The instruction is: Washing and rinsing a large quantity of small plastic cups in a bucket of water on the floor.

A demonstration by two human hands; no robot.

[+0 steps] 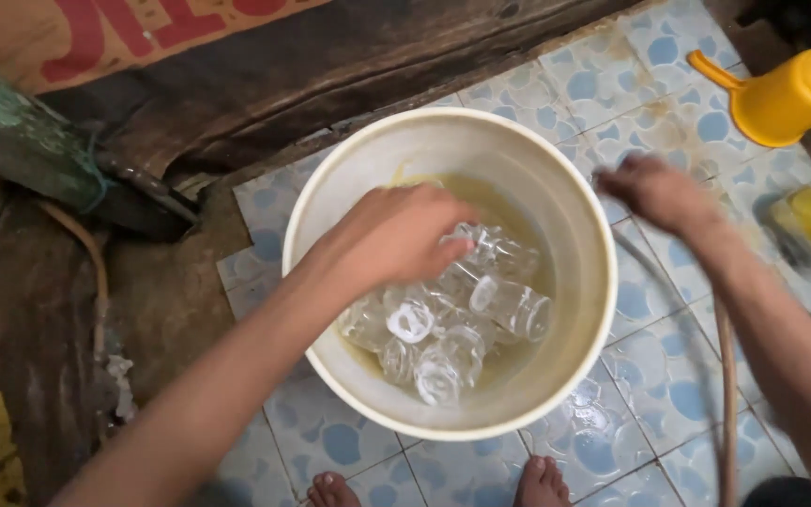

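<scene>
Wet blue-patterned floor tiles [650,376] carry a white bucket [574,310], with the person's bare toes just before its near rim. Inside it, clear glasses [509,305] lie tumbled on their sides in yellowish water. Reaching into the bucket, the left hand [396,235] has its fingers curled on the topmost glass. Beyond the bucket's right rim, the blurred right hand [659,192] hovers; its grip cannot be told. Farther off stands a yellow jug [790,94].

Clear glossy glasses [452,319]; smooth plastic bucket [574,272]; wet glazed tiles [659,366].

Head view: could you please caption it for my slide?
Left hand reaches among clear glasses in a white bucket.
</scene>
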